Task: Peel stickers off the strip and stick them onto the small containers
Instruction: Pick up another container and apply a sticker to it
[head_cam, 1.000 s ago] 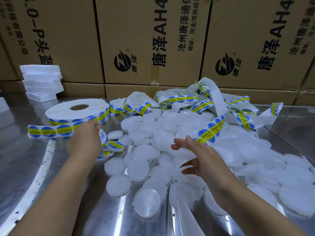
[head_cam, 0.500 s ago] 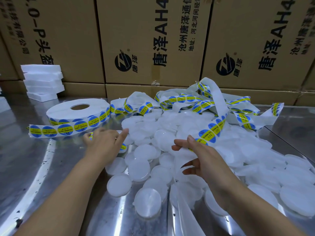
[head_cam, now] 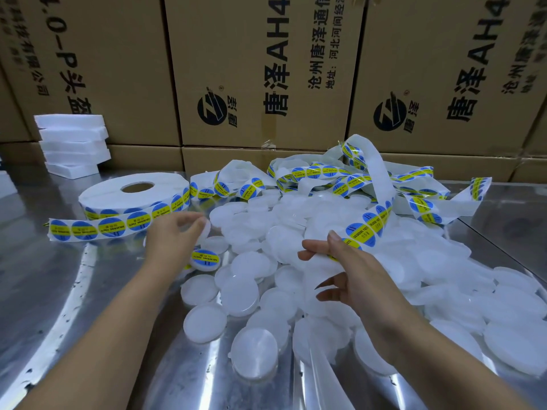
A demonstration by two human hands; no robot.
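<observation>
A long white backing strip (head_cam: pixel 368 223) of blue and yellow round stickers loops over a pile of small white round containers (head_cam: pixel 245 294) on the metal table. My right hand (head_cam: pixel 352 273) pinches this strip between thumb and forefinger near its lower end. My left hand (head_cam: pixel 173 239) reaches to the pile's left edge, thumb and fingers curled on the rim of one white container (head_cam: pixel 207 229). Just below that hand lies a container with a sticker on it (head_cam: pixel 205 258).
A big sticker roll (head_cam: pixel 133 193) lies at the left, its loose end (head_cam: pixel 97 229) stretched across the table (head_cam: pixel 59 291). White foam blocks (head_cam: pixel 74 143) are stacked at the back left. Cardboard boxes (head_cam: pixel 260 69) wall off the rear.
My left hand has let go of the stickered container at the left and moved right and forward to a plain white container. My right hand has kept its hold on the strip.
</observation>
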